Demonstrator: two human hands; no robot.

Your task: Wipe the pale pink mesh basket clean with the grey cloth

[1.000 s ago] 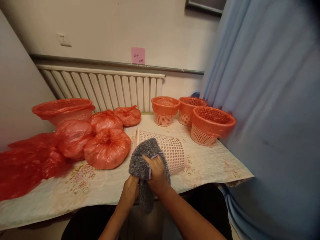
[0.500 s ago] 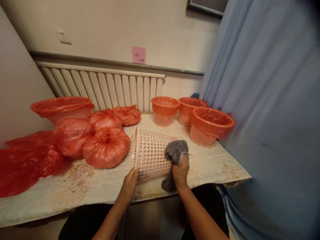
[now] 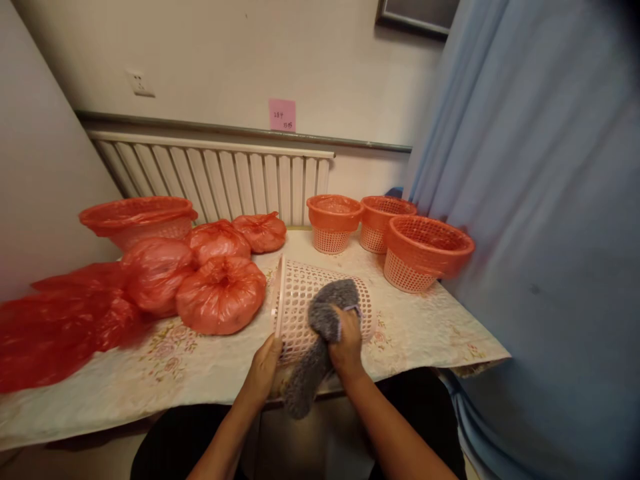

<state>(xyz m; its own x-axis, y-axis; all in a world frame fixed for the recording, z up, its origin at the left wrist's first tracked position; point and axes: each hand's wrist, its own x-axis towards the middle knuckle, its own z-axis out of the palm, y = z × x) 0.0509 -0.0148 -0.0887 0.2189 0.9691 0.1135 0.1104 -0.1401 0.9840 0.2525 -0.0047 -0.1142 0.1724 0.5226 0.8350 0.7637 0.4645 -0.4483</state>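
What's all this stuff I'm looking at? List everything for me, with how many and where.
pink mesh basket: 1, pale pink, on its side at the table's front middle
grey cloth: 1, grey, pressed on that basket, end hanging past the table edge
tied bags: 4, red, left of the basket
loose plastic: red, far left
lined baskets: 4, orange-red liners; three back right, one larger back left
tablecloth: 1, cream floral
radiator: 1, white, back wall
sticky note: 1, pink, above radiator
curtain: blue, right
left hand: 1, grips basket rim
right hand: 1, grips cloth
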